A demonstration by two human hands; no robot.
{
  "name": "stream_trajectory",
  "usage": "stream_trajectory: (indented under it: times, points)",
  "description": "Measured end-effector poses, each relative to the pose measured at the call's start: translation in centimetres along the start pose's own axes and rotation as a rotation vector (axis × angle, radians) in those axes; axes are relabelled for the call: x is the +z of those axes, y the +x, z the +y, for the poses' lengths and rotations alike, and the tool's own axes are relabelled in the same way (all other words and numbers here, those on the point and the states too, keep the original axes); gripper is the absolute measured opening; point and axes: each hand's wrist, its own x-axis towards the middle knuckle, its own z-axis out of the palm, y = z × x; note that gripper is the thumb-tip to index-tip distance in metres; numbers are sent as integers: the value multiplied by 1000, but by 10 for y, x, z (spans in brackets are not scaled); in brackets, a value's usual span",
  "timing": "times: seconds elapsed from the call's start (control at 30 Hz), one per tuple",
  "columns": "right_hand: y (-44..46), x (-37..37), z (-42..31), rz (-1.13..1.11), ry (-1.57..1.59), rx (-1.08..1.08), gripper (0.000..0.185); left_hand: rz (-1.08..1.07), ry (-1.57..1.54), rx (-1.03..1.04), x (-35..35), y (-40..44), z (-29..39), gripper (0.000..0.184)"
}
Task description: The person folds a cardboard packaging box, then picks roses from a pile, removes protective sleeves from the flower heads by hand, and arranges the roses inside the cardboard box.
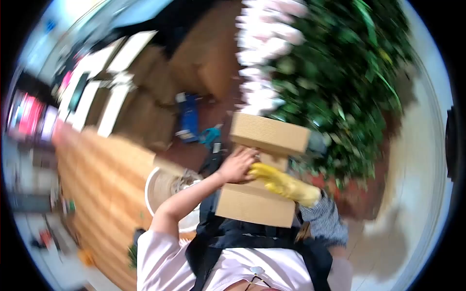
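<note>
A piece of tan corrugated cardboard (269,132) lies in front of my body, its far and near flaps standing out on either side of a lower middle part. My bare left hand (238,165) is at that middle part, fingers bent against the cardboard. Close beside it is my right hand (281,183), in a yellow rubber glove with a striped cuff, its fingers curled in at the same spot. The fingertips of both hands meet there and are partly hidden and blurred. Just beyond the far flap lies a large bunch of pale pink roses (262,53) with green leafy stems (335,87).
A white bucket (151,191) stands to the left, near my elbow. Beyond it are a wooden surface (102,179), large cardboard boxes (155,111), a blue object (188,116) and a teal item (209,137) on the floor. A pale wall or floor curves along the right.
</note>
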Motion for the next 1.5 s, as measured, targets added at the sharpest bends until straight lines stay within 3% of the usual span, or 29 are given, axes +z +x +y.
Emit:
stream_trajectory:
  times: [0.03,0.07,0.1,0.17,0.2,0.23,0.27,0.33,0.4,0.43,0.5,0.57,0.6,0.63,0.67,0.73,0.83,0.93,1.03,1.1,1.13,1.17,1.23,1.3,1.33,1.37,1.4,1.5]
  points:
    - [5,-4,-19,160,-219,88,67,104,69,9,6,-3,-2,57]
    - [10,-27,1,257,-748,81,74,120,26,29,-4,-2,1,55]
    - [18,-34,13,269,-1031,51,81,188,-14,57,0,-4,-6,42]
    - [24,-46,48,71,-1529,269,98,190,11,13,2,-23,-14,28]
    - [20,-34,57,75,-1780,246,106,81,5,-134,-26,-29,-6,22]
    - [21,-33,67,2,-1871,354,110,-28,-10,-275,-62,-40,9,15]
    - [22,-31,63,-13,-1866,366,109,277,-14,-212,-84,-55,8,13]
    - [20,-31,66,-25,-1858,376,108,421,317,-363,-170,-70,19,10]
    - [15,-37,80,29,-1922,287,106,853,609,-368,-238,-89,12,13]
    - [15,-36,76,31,-1926,287,106,960,754,-347,-262,-104,-9,24]
    - [21,-26,60,17,-1837,349,104,897,904,-758,-304,-118,-15,35]
    - [21,-27,59,41,-1815,340,103,813,1045,-824,-312,-121,-26,48]
    - [19,-27,61,59,-1791,323,101,671,864,-973,-310,-123,-29,44]
    - [20,-28,62,95,-1774,359,101,576,1001,-898,-310,-124,-33,35]
    - [19,-28,63,80,-1763,321,101,550,987,-953,-309,-127,-39,29]
    - [14,-29,64,97,-1752,274,101,537,1077,-1022,-307,-123,-37,34]
    - [16,-24,58,124,-1737,268,103,579,1130,-945,-310,-117,-34,35]
    - [11,-28,68,137,-1705,269,101,555,1140,-871,-321,-131,-31,22]
    - [13,-30,66,122,-1660,314,101,805,1345,-810,-326,-131,-21,16]
    - [4,-34,88,214,-1679,149,101,913,1667,-639,-337,-146,-12,14]
    - [15,-31,76,130,-1735,304,99,1026,1638,-539,-341,-151,4,12]
    - [14,-24,60,87,-1681,419,98,1082,1582,-373,-348,-168,11,10]
    - [11,-31,77,120,-1633,376,96,1437,759,-451,-308,-129,57,7]
    - [12,-27,61,112,-1630,405,95,854,55,-772,-272,-115,86,8]
    - [15,-24,56,99,-1624,424,94,425,-251,-900,-257,-101,83,12]
    - [20,-25,57,103,-1626,431,94,219,-789,-960,-223,-84,62,15]
    - [25,-27,61,93,-1660,445,93,-54,-897,-907,-186,-69,37,16]
    - [11,-38,95,180,-1663,314,77,18,-1525,-1007,-65,-37,-8,21]
